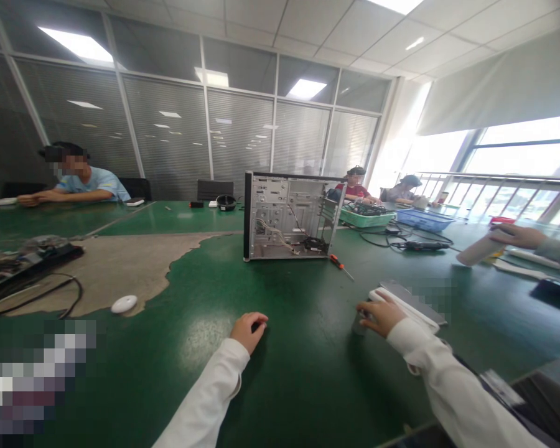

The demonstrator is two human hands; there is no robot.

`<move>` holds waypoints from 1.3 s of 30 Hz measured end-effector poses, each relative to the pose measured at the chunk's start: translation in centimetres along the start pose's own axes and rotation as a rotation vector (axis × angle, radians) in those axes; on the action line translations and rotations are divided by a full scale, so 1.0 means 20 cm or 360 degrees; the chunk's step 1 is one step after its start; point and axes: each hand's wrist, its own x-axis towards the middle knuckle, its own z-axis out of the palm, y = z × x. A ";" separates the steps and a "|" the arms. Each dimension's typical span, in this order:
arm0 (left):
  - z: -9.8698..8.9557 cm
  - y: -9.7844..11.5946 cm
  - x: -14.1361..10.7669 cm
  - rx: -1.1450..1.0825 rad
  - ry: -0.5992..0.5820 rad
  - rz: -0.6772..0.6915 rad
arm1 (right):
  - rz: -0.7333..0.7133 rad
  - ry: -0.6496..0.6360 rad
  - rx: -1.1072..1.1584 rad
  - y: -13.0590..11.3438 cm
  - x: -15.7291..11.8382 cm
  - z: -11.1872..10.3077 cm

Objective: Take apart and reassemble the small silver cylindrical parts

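Observation:
An open computer case (292,218) stands upright on the green table, its metal inside and some cables showing. My left hand (249,331) rests on the table in front of it, fingers curled; whatever they may hold is hidden. To the right, my right hand (381,314) has its fingers bent around a small greyish object (360,325), too blurred to name, near the table top. Just behind that hand lies a white flat box (420,311) with a grey cover. A screwdriver (338,262) with an orange handle lies by the case's right corner.
Green basket (366,218) with cables and blue basket (424,220) stand behind right. Another person's hand (518,236) holds a white cylinder (476,250) at right. Left are a power strip (32,267), cables and a white round object (124,304). Several people sit around the table.

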 end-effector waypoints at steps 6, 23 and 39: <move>0.00 0.00 0.00 -0.0019 0.0017 0.0008 | -0.0321 0.0206 0.0301 -0.52 0.22 -0.06; 0.01 -0.06 0.02 0.0283 0.0234 -0.0194 | -0.0517 0.0723 0.1269 -1.05 0.43 0.17; -0.01 -0.04 0.02 0.0019 0.0276 -0.0292 | -0.0465 0.0628 0.1651 -1.03 0.42 0.15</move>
